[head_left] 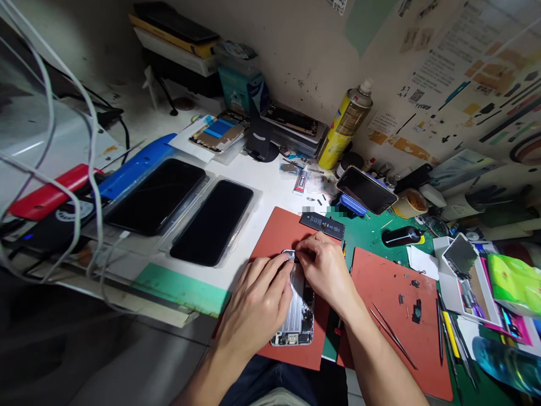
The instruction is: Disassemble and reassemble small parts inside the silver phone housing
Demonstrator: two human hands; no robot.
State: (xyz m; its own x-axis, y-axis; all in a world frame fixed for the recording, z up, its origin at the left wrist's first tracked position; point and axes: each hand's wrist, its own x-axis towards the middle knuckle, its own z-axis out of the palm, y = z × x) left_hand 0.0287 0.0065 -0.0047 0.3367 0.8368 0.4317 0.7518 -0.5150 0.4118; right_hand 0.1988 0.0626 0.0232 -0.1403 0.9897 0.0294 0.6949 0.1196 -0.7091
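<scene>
An opened phone housing (301,310), silver inside and with its parts showing at the lower end, lies on a red-brown mat (274,231). My left hand (260,293) grips it from the left, with the fingers laid over its upper part and the fingertips at the top end. At that same top end, the fingers of my right hand (323,262) are pinched together; whatever sits between them is hidden. Just beyond my right hand a black phone battery (323,224) rests across the mat's far edge.
Two dark phone screens (158,194) (213,223) lie in clear trays to the left. Tweezers (393,337) and several small parts (417,310) are on a second mat (372,270). A propped phone (367,189) and yellow spray can (344,127) stand behind. White cables (91,141) hang at left.
</scene>
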